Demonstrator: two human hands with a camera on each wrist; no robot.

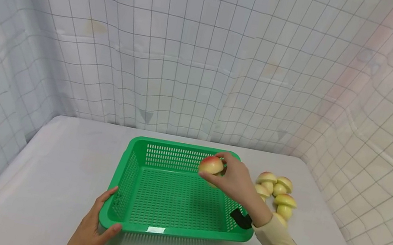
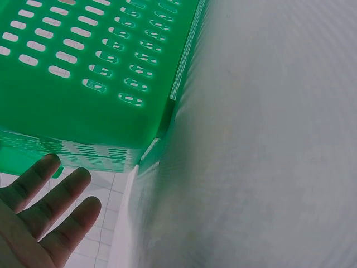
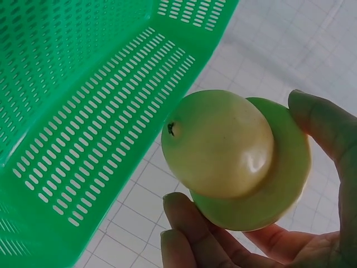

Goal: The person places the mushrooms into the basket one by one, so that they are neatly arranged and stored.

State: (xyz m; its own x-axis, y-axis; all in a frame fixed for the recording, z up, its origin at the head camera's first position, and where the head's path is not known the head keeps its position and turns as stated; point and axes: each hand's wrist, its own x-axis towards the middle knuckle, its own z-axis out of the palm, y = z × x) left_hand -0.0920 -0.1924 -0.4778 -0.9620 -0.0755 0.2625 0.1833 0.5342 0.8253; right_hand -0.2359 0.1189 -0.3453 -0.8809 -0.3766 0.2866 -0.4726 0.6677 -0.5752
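My right hand [image 1: 235, 179] pinches a mushroom [image 1: 211, 165] with a red-and-yellow cap, above the right part of a green plastic basket [image 1: 176, 234]. In the right wrist view, thumb and fingers hold the cap's rim, and the pale rounded stem [image 3: 220, 145] faces the camera. The left hand [image 1: 93, 225] lies at the basket's front left corner, thumb at the front rim and a finger at the left rim. Its other fingers [image 2: 58, 204] are straight and spread beside the basket's wall in the left wrist view.
Several similar mushrooms [image 1: 286, 202] lie grouped on the white table [image 1: 64, 178], right of the basket. A black strap [image 1: 241, 219] shows by the right wrist. Grid-patterned white curtains [image 1: 189, 73] enclose the table at the back and sides.
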